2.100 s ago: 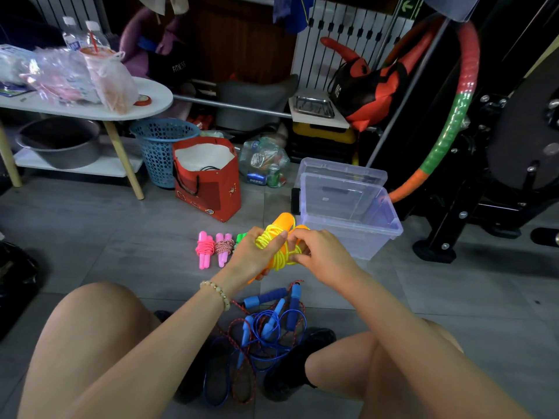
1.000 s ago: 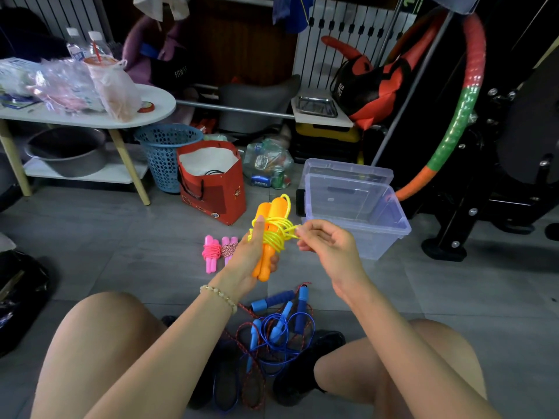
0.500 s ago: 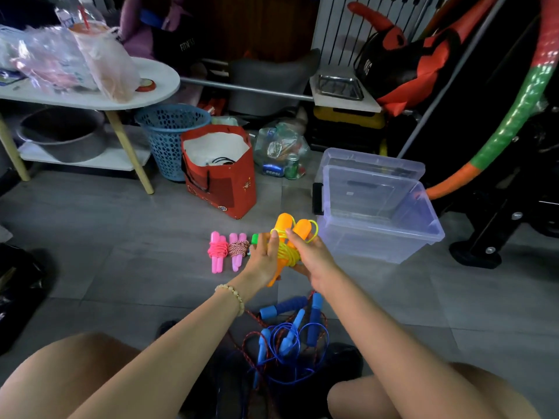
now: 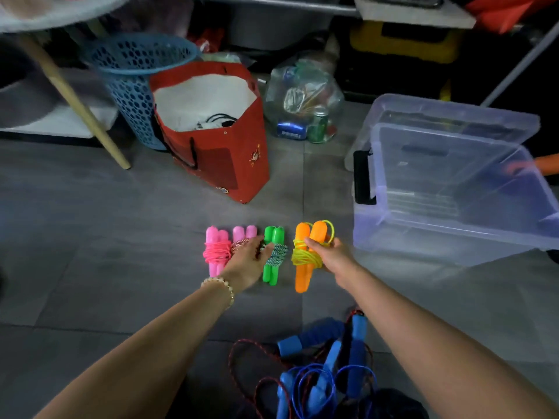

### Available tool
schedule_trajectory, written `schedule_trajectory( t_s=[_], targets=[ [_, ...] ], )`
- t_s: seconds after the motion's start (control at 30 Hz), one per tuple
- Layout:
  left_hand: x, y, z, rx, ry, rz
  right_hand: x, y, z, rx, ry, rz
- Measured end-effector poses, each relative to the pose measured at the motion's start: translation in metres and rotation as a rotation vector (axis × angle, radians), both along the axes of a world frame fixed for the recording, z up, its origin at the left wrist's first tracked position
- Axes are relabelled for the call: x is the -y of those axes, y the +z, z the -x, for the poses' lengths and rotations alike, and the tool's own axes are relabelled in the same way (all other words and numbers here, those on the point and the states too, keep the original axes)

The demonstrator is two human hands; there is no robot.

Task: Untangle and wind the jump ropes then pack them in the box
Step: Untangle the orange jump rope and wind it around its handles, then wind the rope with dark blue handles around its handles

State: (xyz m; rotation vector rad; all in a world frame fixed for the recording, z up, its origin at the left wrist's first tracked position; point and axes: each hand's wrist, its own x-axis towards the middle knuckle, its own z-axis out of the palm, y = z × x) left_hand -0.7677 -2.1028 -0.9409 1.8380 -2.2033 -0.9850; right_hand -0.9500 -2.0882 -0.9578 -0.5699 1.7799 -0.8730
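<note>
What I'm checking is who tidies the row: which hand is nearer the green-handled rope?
Left. The left hand lies just left of the green-handled rope, fingertips at its wound cord; the right hand is farther right, holding the orange-handled rope.

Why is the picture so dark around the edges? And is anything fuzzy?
Head view: light falls mostly on the middle of the floor, so the corners go dim. Head view: the white table at top left is smeared by blur, while the orange jump rope looks fairly sharp. Head view: the clear box shows a pale shine on its front wall.
</note>
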Motion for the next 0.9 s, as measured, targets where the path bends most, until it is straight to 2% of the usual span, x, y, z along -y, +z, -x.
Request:
schedule_trajectory(
  t_s=[0.13,0.3,0.4,0.6,0.9],
  targets=[
    [0.023,-0.066,0.011,-0.022,-0.138,-0.082,0.021,-0.056,0.009,-0.032,0.038,-0.049],
    [0.029,-0.121,0.017,0.028,-0.228,0.022,0.031,-0.107,0.011,-0.096,0.028,-0.064],
    [0.028,-0.141,0.018,-0.005,-0.242,0.091,0.034,-0.125,0.007,-0.122,0.000,-0.059],
    [0.025,-0.155,0.019,-0.055,-0.220,0.158,0.037,-0.137,0.006,-0.208,-0.007,-0.024],
    [0.019,-0.151,0.016,-0.142,-0.146,0.170,0.037,-0.127,0.027,-0.103,0.087,-0.068]
  ],
)
